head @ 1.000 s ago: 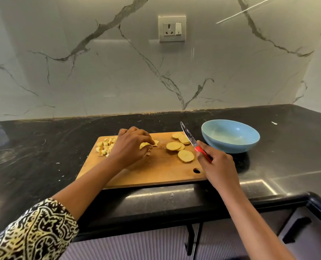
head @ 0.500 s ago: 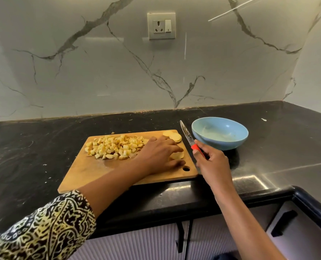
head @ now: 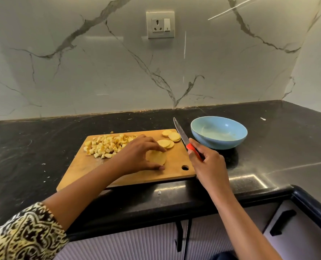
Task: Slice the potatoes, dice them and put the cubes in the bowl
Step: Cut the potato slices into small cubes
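Left hand (head: pixel 137 154) pinches a potato slice (head: pixel 156 157) on the cutting board (head: pixel 129 177); right hand (head: pixel 206 162) grips the knife (head: pixel 182 135) by its red handle, blade raised. Risk: fingertips cover the slice, so a cut now could nick them; cubes (head: pixel 107 145) crowd the board's far edge and may spill; bowl (head: pixel 218 133) holds no cubes and sits just beside the blade; free room on the board's near half.

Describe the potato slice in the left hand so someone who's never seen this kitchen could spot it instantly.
Find the wooden cutting board on the black counter. Right of the cube pile, the left hand pinches one round slice near the board's middle. It alone is in a grip; the other slices lie untouched toward the far right corner.
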`<state>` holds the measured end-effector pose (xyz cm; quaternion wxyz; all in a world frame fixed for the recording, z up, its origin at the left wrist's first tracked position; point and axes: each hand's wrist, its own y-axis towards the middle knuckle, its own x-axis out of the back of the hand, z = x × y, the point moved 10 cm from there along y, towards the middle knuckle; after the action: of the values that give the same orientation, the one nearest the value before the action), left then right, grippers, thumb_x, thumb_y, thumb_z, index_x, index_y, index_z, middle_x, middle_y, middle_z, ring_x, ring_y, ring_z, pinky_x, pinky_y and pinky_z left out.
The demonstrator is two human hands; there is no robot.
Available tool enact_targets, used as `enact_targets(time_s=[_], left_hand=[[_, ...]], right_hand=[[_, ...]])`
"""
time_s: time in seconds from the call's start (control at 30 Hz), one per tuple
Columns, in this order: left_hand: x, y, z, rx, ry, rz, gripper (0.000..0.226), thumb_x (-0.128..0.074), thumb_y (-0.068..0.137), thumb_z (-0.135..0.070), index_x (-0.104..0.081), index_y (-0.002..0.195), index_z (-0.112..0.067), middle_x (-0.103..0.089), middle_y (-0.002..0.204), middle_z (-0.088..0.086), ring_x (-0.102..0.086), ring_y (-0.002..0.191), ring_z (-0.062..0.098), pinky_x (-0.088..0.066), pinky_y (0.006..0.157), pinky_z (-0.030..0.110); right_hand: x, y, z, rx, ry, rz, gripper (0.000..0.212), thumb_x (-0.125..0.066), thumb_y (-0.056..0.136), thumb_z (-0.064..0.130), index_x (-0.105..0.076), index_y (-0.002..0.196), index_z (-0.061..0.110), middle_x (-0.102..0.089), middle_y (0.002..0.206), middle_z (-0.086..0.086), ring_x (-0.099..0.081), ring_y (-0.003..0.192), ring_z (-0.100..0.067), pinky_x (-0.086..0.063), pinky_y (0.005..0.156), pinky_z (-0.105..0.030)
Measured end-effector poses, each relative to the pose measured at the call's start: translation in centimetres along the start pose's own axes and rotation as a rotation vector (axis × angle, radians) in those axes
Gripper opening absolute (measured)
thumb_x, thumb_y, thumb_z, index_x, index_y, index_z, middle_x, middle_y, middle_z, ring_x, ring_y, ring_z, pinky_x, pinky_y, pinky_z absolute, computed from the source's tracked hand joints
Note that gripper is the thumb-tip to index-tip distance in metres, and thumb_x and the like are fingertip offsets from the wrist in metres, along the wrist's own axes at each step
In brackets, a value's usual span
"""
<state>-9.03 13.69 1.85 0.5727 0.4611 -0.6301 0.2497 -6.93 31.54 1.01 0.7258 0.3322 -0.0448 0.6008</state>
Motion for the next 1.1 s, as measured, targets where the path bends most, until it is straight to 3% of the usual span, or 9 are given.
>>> enact_targets(time_s=[0.13,0.23,0.3,0.37,0.47,0.6,0.83,0.97,1.1], left_hand=[[0.2,-2.3,1.8,0.035,-0.107,0.012,0.044,-0.068,0.081,-0.044,-0.059,0.122,-0.033,-0.050,0.130,-0.018,-0.044,0.110,-0.008,-0.038,0.089,0.006],[0.0,-3.3,2.4,0.065,-0.092,-0.025,0.049,-0.062,0.081,-0.049,-0.058,0.126,-0.030,-0.052,0.134,-0.013,-0.047,0.117,-0.001,-0.039,0.098,0.015],[0.3,-3.6,2.5,0.078,-0.068,-0.060,0.048,-0.058,0.080,-0.049,-0.061,0.122,-0.026,-0.055,0.132,-0.009,-0.051,0.117,0.004,-0.042,0.101,0.023],[0.5,-3.6,2.8,0.097,-0.083,-0.087,0.040,-0.062,0.083,-0.043,-0.064,0.119,-0.024,-0.059,0.129,-0.007,-0.054,0.115,0.005,-0.044,0.100,0.024],[0.7,-3.2,3.1,0.107,-0.106,-0.110,0.036,-0.066,0.084,-0.038,-0.066,0.116,-0.023,-0.061,0.127,-0.006,-0.057,0.113,0.006,-0.047,0.098,0.027],[0.6,-3.3,3.0,0.082,-0.085,-0.123,0.034,-0.065,0.085,-0.038,-0.067,0.115,-0.022,-0.062,0.125,-0.007,-0.059,0.110,0.004,-0.049,0.096,0.028],[0.7,-3.3,2.8,0.074,-0.074,-0.132,0.034,-0.064,0.086,-0.037,-0.066,0.116,-0.022,-0.062,0.124,-0.008,-0.059,0.110,0.004,-0.049,0.096,0.029],[0.6,-3.4,2.8,0.092,-0.081,-0.123,0.034,-0.064,0.086,-0.037,-0.066,0.117,-0.022,-0.062,0.125,-0.007,-0.059,0.111,0.004,-0.048,0.098,0.029],[0.7,-3.3,3.0,0.123,-0.102,-0.131,0.034,-0.066,0.085,-0.036,-0.067,0.116,-0.022,-0.062,0.125,-0.006,-0.058,0.111,0.004,-0.046,0.099,0.026]], right_hand=[[-2.0,-1.9,2.9,0.134,-0.264,0.201,0.038,-0.054,0.095,0.031,-0.054,0.132,0.040,-0.059,0.073,0.013,-0.054,0.064,-0.007,-0.042,0.059,-0.021],[-2.0,-3.0,5.1,0.231,-0.416,0.239,0.041,-0.050,0.096,0.032,-0.048,0.136,0.041,-0.054,0.073,0.016,-0.051,0.062,-0.004,-0.036,0.055,-0.013],[-1.8,-3.3,5.9,0.258,-0.475,0.262,0.042,-0.048,0.097,0.033,-0.045,0.138,0.041,-0.059,0.082,0.016,-0.052,0.067,-0.003,-0.036,0.057,-0.013],[-2.1,-3.2,6.2,0.268,-0.519,0.305,0.043,-0.047,0.097,0.033,-0.043,0.139,0.043,-0.055,0.079,0.016,-0.052,0.068,-0.004,-0.036,0.056,-0.014],[-2.8,-2.8,6.4,0.279,-0.561,0.355,0.041,-0.047,0.097,0.032,-0.046,0.136,0.043,-0.050,0.076,0.017,-0.053,0.070,-0.005,-0.038,0.055,-0.017],[-3.5,-2.0,6.5,0.292,-0.636,0.394,0.039,-0.047,0.097,0.030,-0.051,0.134,0.040,-0.065,0.095,0.012,-0.057,0.079,-0.008,-0.044,0.062,-0.022],[-4.9,0.4,7.4,0.337,-0.656,0.516,0.035,-0.054,0.093,0.028,-0.061,0.127,0.034,-0.067,0.113,0.007,-0.057,0.085,-0.007,-0.044,0.068,-0.023],[-5.7,2.0,7.3,0.283,-0.586,0.603,0.032,-0.057,0.092,0.025,-0.064,0.123,0.030,-0.066,0.115,0.007,-0.046,0.063,-0.002,-0.034,0.053,-0.015],[-5.4,1.9,7.7,0.306,-0.626,0.529,0.032,-0.056,0.093,0.027,-0.063,0.123,0.035,-0.067,0.116,0.007,-0.054,0.073,-0.006,-0.046,0.064,-0.022]])
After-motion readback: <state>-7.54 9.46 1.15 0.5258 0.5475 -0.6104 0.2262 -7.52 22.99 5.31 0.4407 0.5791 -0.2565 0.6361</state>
